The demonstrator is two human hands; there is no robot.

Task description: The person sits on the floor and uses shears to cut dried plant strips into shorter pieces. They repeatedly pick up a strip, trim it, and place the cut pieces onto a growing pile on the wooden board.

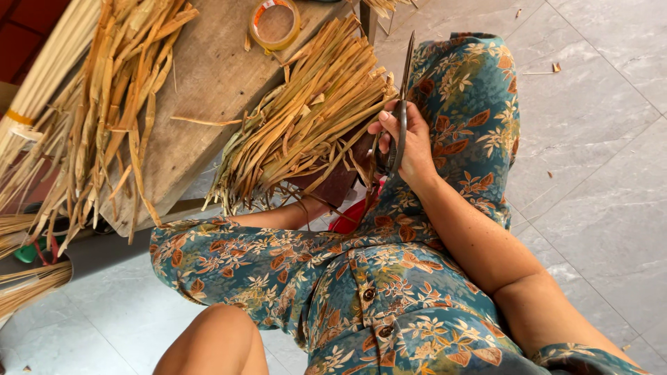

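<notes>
Right hand (410, 142) is closed through the handles of long dark metal scissors (401, 97), blades up beside the bundle of dry yellow straw strips (306, 125). Left hand lies hidden under that bundle, grip indeterminable. Risk: unseen fingers nicked; strips sliding off the worn wooden surface (208, 76).

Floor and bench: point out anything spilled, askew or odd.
Small straw scraps lie scattered over the grey floor tiles. The straw bundle overhangs the wooden bench edge, ends ragged. The right hand holds scissors pointing up. Left hand is hidden beneath the bundle.
</notes>
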